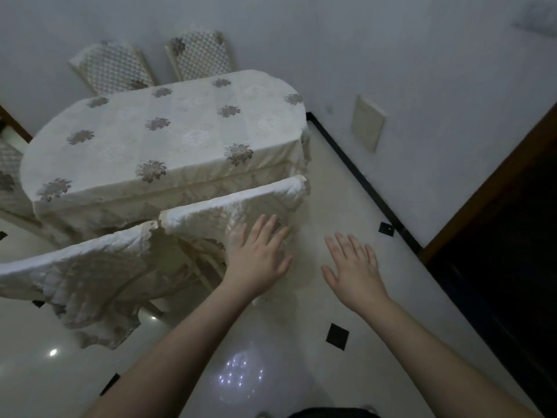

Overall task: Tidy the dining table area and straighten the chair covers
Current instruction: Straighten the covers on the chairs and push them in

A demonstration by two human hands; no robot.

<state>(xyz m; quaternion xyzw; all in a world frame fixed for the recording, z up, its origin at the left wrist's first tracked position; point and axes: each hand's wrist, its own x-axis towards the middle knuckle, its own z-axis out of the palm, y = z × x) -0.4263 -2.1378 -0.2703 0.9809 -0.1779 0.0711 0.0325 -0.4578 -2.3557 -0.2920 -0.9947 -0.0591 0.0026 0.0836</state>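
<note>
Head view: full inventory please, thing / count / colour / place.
dining table: 1, cream floral cloth, centre left
near chair covers: 2, cream quilted, at the table's near side
far chair backs: 2, cream quilted, by the wall
side chair: 1, partly cut off, left edge
floor: white glossy tile with black diamond insets
wall panel: 1, beige, right wall
doorway: dark, right
left hand: open, flat on the right near cover
right hand: open, over the floor, touching nothing

The walls are plain and pale. The shiny white floor has small black squares. A dark doorway stands at the right.
</note>
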